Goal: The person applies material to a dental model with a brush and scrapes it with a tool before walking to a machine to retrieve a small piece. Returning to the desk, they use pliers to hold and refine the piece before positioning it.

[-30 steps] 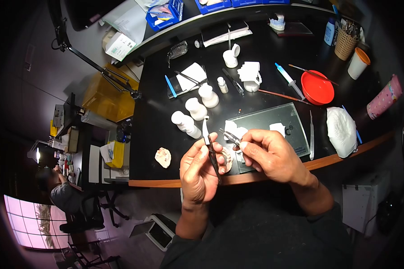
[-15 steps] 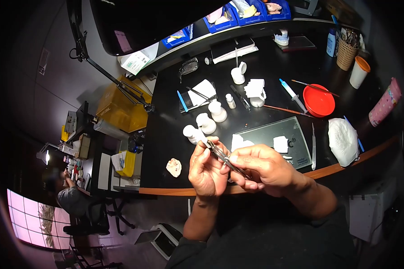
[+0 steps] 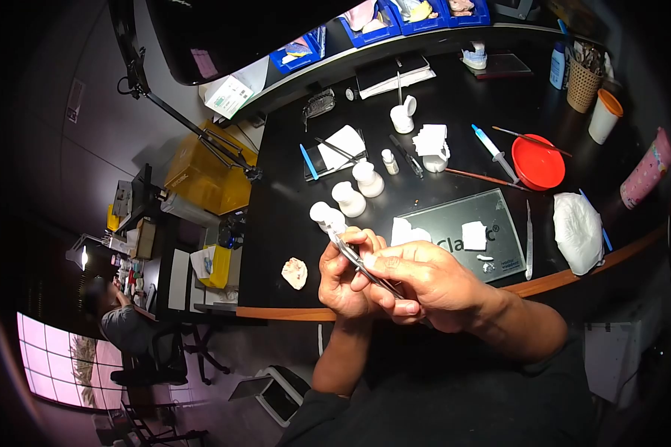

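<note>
Metal pliers [image 3: 356,261] slant between my two hands, above the front edge of the black table. My left hand [image 3: 344,279] is closed around their upper end, its thumb and index finger near the tip. The lower part of the tool is in my right hand [image 3: 425,279], thumb pressed on it and fingers curled. Whether something small sits at the tip is too small to tell. Just beyond the tip stands a white jar [image 3: 326,214]. A pinkish plaster piece [image 3: 294,273] lies to the left of my left hand.
A glass slab [image 3: 505,253] with white pieces lies beyond my right hand. Further right are tweezers [image 3: 529,238], a white bag-like bundle [image 3: 578,232] and a red bowl [image 3: 538,162]. Another person [image 3: 123,328] sits far left.
The pliers have turned slightly in my hands, and my left fingers have curled closer around them. The table items appear shifted slightly right as the view moved.
</note>
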Tool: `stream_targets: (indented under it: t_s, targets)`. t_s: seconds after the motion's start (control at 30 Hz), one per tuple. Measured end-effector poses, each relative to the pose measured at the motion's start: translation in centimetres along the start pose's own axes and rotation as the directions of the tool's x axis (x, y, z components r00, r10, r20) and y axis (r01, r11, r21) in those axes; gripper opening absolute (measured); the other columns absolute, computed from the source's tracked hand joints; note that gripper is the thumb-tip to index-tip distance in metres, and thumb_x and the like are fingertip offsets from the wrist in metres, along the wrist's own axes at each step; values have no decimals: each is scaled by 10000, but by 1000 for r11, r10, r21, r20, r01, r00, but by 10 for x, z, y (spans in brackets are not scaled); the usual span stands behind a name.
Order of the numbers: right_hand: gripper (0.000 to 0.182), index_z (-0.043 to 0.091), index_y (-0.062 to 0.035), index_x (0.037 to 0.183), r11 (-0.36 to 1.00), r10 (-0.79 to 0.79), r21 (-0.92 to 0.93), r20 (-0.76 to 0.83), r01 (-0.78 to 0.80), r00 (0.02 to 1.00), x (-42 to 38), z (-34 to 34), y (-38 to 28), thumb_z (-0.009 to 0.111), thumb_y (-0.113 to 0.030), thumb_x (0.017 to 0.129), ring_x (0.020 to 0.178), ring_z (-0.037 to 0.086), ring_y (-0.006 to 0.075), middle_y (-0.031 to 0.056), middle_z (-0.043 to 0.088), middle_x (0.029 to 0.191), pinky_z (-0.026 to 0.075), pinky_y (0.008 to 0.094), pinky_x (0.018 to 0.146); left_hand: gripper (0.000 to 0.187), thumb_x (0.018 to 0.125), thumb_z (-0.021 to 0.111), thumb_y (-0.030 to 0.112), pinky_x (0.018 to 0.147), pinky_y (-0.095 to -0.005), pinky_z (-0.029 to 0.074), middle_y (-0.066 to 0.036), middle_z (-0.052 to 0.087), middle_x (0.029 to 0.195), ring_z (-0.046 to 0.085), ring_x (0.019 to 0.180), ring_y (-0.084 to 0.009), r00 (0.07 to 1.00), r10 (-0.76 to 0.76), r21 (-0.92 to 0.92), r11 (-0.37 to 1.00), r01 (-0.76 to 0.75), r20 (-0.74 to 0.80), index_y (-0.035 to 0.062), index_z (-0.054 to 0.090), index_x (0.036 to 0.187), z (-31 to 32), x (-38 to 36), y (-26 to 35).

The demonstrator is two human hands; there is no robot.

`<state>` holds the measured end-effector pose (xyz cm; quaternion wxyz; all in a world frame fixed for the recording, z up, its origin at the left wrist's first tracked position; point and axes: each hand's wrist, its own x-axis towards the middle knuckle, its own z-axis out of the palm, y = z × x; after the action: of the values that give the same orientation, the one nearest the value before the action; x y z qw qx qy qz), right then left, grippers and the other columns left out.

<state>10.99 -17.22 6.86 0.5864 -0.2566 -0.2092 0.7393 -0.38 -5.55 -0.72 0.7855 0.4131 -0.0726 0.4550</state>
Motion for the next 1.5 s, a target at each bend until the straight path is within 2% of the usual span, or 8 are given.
stream_targets:
  t_s: [0.27, 0.5, 0.6, 1.07, 1.17, 1.27, 1.5]
  targets:
    - [281, 678, -18, 1020, 1000, 21, -13, -6, -21, 1000, 1, 3, -3, 524, -242, 1091, 520, 457, 50, 0, 578, 705, 335, 207, 450, 415, 983, 391, 248, 713, -378, 414, -95, 492, 863, 446, 756, -212, 996, 53, 50, 997, -56, 71, -30, 625, 1183, -3, 2, 0]
    - [277, 675, -22, 1012, 1000, 23, -19, -9, -23, 1000, 1, 3, -3, 518, -238, 1090, 512, 451, 50, -1, 575, 703, 332, 208, 449, 410, 987, 415, 267, 705, -378, 406, -96, 499, 858, 451, 743, -213, 998, 33, 52, 998, -36, 57, -27, 627, 1179, -5, 0, 0]
    - [312, 705, -14, 1068, 999, 21, -28, -15, -21, 1000, 2, 2, -2, 520, -264, 1098, 481, 400, 47, 5, 592, 710, 321, 226, 444, 410, 986, 424, 275, 703, -380, 405, -95, 500, 853, 454, 744, -215, 998, 37, 48, 998, -39, 49, -26, 628, 1175, -5, 0, 0]
    - [313, 699, -12, 1063, 998, 31, -46, -20, -32, 999, 1, 3, -4, 513, -261, 1100, 479, 393, 38, -4, 585, 708, 322, 223, 449, 414, 967, 419, 267, 709, -395, 417, -105, 502, 845, 464, 752, -227, 998, 53, 88, 995, -57, 44, -35, 633, 1152, -5, 0, 0]
    - [314, 697, -11, 1067, 998, 35, -48, -16, -36, 999, 2, 4, -5, 509, -260, 1101, 480, 393, 36, -4, 584, 711, 324, 222, 452, 413, 967, 413, 261, 714, -396, 417, -108, 506, 847, 463, 753, -228, 997, 65, 102, 992, -70, 48, -36, 633, 1152, -4, 0, 0]
    - [314, 695, -10, 1070, 998, 37, -48, -11, -38, 999, 2, 4, -6, 506, -259, 1101, 480, 393, 36, -4, 583, 713, 325, 222, 454, 422, 924, 407, 158, 679, -361, 466, -129, 572, 843, 529, 738, -228, 995, 101, 24, 995, -101, -2, -104, 674, 1120, 2, 2, -1]
    - [315, 692, -7, 1070, 998, 52, -36, -11, -52, 999, 1, 6, -5, 501, -255, 1103, 475, 384, 31, -4, 581, 710, 330, 220, 456, 420, 942, 407, 187, 681, -373, 440, -121, 543, 828, 497, 727, -224, 992, 114, 59, 991, -118, 54, -85, 659, 1139, 0, 3, 0]
